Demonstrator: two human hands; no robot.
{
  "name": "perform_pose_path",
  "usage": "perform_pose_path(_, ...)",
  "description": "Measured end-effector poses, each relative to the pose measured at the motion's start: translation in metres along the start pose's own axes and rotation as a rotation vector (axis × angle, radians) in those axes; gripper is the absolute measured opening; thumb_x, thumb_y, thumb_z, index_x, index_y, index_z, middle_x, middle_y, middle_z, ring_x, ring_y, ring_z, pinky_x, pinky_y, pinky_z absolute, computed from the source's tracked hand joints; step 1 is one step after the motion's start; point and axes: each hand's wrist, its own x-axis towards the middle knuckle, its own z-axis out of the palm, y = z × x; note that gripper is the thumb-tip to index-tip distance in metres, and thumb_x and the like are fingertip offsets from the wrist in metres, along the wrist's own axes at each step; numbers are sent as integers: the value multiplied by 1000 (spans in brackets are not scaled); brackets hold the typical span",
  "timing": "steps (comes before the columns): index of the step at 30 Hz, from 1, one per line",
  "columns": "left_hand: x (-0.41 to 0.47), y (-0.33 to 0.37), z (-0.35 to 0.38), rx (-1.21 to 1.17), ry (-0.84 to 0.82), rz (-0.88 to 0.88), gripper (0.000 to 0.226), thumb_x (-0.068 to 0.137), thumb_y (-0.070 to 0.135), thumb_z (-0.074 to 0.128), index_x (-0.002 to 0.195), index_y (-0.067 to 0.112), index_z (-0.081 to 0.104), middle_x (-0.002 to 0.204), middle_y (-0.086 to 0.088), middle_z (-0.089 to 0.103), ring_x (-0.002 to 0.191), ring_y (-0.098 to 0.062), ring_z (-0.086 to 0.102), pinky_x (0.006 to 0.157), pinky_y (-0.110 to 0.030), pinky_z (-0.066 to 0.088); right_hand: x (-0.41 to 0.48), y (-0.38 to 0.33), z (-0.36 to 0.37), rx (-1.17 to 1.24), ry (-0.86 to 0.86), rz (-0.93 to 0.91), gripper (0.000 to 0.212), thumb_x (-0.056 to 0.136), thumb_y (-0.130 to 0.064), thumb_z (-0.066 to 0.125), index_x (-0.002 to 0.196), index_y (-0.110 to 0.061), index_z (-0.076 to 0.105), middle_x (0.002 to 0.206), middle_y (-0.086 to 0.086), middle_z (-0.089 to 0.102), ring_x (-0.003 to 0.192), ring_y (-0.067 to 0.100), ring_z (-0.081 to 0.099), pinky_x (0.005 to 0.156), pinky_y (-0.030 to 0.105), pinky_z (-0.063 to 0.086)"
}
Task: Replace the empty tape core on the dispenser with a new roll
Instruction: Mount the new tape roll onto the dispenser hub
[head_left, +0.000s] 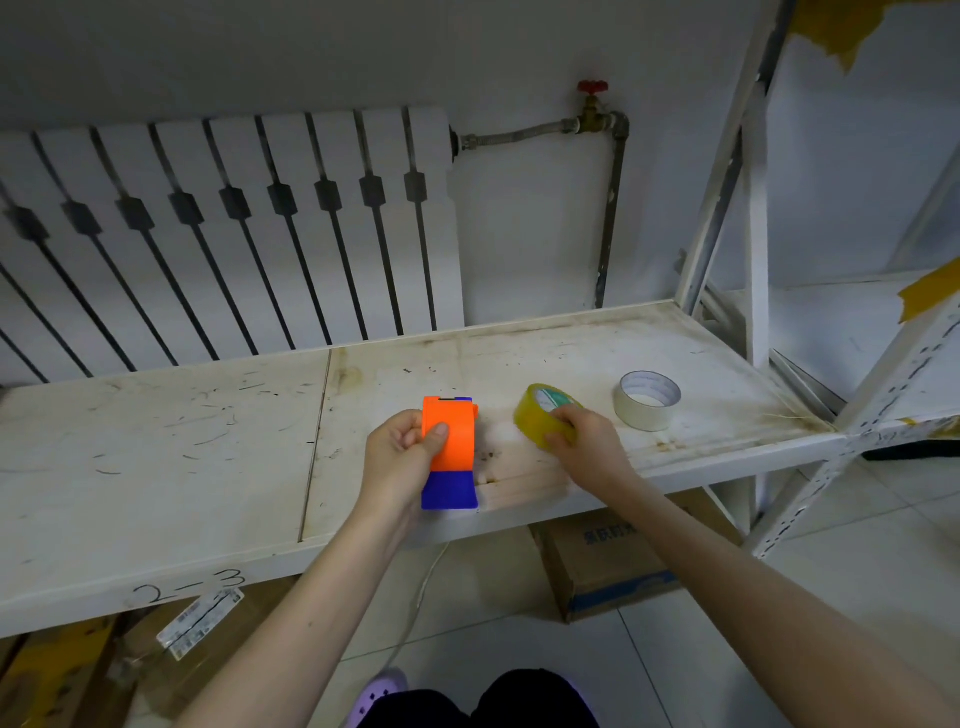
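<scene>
My left hand (402, 457) grips an orange and blue tape dispenser (450, 452) just above the white shelf (208, 441), thumb on its orange cover. My right hand (584, 441) is closed around a yellowish roll of tape (540, 413), tilted on edge to the right of the dispenser. An empty white tape core (648, 400) lies flat on the shelf further right, apart from both hands. The inside of the dispenser is hidden by its orange cover.
A white radiator (223, 234) and a pipe with a red valve (592, 111) stand behind the shelf. The rack's upright posts (753, 234) rise at the right. Cardboard boxes (608, 566) and a white cord (421, 597) lie on the tiled floor below.
</scene>
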Motion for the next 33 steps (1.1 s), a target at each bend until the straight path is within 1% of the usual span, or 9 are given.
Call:
perform_pose_path(4, -3, -2, -3, -67, 7, 18, 15, 90, 6, 56, 79, 14, 61, 69, 4, 68, 52, 3, 63, 47, -11, 49, -12, -12, -9, 466, 74, 102, 13, 87, -14, 57, 97, -10, 63, 90, 5, 65, 83, 22, 60, 71, 35, 47)
perform_pose_path(6, -5, -2, -3, -94, 7, 27, 16, 90, 5, 56, 79, 15, 62, 67, 6, 69, 52, 4, 64, 47, -11, 50, -21, -22, -16, 663, 78, 149, 9, 89, -14, 55, 93, -12, 63, 86, 3, 65, 81, 19, 60, 70, 31, 47)
perform_pose_path(11, -12, 0, -2, -87, -19, 56, 13, 89, 8, 56, 81, 18, 60, 82, 2, 69, 72, -6, 65, 56, -12, 52, -39, -47, -29, 860, 91, 211, 13, 96, -17, 47, 89, -17, 59, 89, -1, 59, 88, 14, 57, 83, 37, 49)
perform_pose_path(15, -16, -1, -2, -75, -33, 109, 13, 89, 6, 57, 84, 17, 61, 89, -2, 68, 83, -14, 64, 70, -23, 52, -49, -62, -32, 1021, 113, 299, 16, 98, -16, 43, 89, -16, 57, 95, 2, 55, 94, 15, 56, 90, 38, 50)
perform_pose_path(18, -18, -3, -2, -52, -38, 140, 10, 88, 5, 57, 87, 14, 62, 95, -10, 69, 90, -22, 64, 81, -32, 53, -54, -70, -29, 1046, 77, 310, 18, 99, -16, 40, 93, -8, 55, 94, 4, 56, 94, 15, 57, 92, 39, 49)
perform_pose_path(21, -19, -5, -1, -13, -39, 166, 10, 87, 8, 59, 96, 9, 62, 106, -17, 68, 99, -28, 65, 86, -38, 54, -59, -77, -25, 1032, 50, 287, 19, 99, -16, 39, 91, -10, 55, 94, 4, 57, 93, 14, 58, 91, 39, 50)
perform_pose_path(26, -20, -7, 1, 73, -1, 220, 17, 87, 13, 59, 103, 7, 61, 111, -15, 67, 103, -25, 64, 81, -28, 55, -67, -85, -15, 957, 31, 175, 20, 99, -16, 37, 91, -12, 55, 92, 2, 58, 90, 14, 60, 80, 31, 54)
perform_pose_path(28, -20, -8, 1, 71, 12, 218, 16, 87, 13, 59, 103, 10, 61, 112, -15, 67, 103, -25, 64, 82, -30, 55, -69, -87, -13, 944, 48, 166, 20, 99, -16, 37, 90, -13, 55, 91, 1, 58, 87, 13, 60, 77, 28, 54)
perform_pose_path(33, -20, -11, -1, 69, 37, 211, 16, 87, 13, 60, 103, 12, 61, 112, -14, 67, 104, -25, 64, 85, -33, 55, -73, -87, -9, 945, 25, 159, 22, 99, -16, 37, 87, -16, 56, 89, 1, 58, 89, 14, 59, 84, 40, 53)
